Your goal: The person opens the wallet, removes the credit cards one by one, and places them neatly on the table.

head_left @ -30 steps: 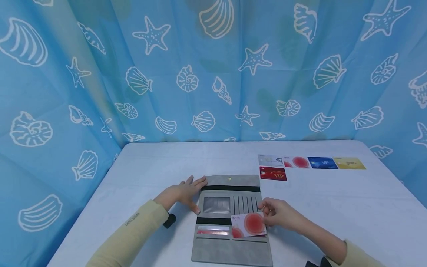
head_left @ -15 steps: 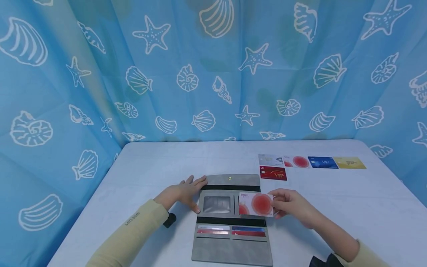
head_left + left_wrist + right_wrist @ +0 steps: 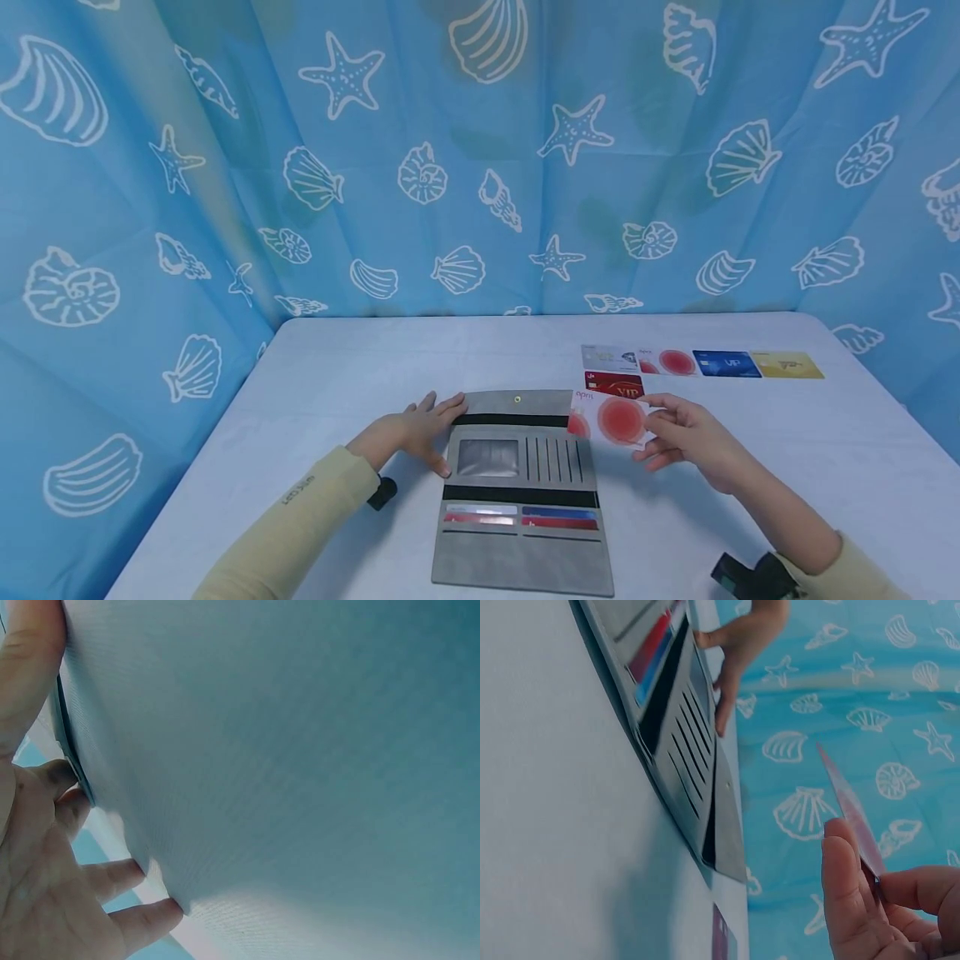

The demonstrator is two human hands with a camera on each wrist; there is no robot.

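My right hand [image 3: 693, 437] pinches a white card with red circles [image 3: 609, 418] by its right end. In the head view the card overlaps the top right of the grey wallet and part of a red VIP card [image 3: 613, 383]. The right wrist view shows this card [image 3: 851, 802] edge-on between thumb and fingers, raised above the table. The wallet [image 3: 517, 571] lies unfolded, with several cards [image 3: 558, 518] tucked in its lower slots and a clear window [image 3: 487, 457] above. My left hand [image 3: 412, 433] rests with spread fingers at the wallet's upper left edge, fingertips on the tablecloth in the left wrist view.
Behind the wallet to the right lie a silver card [image 3: 609, 358], another red-circle card [image 3: 667, 362], a blue card [image 3: 726, 364] and a gold card [image 3: 787, 365] in a row. A blue shell-print curtain [image 3: 480, 167] hangs behind the white table [image 3: 337, 358].
My right hand has lifted the red-circle card from over the lower slots, up and right past the upper slots. The blue and red cards in the lower right slots show again. The left hand stays put.
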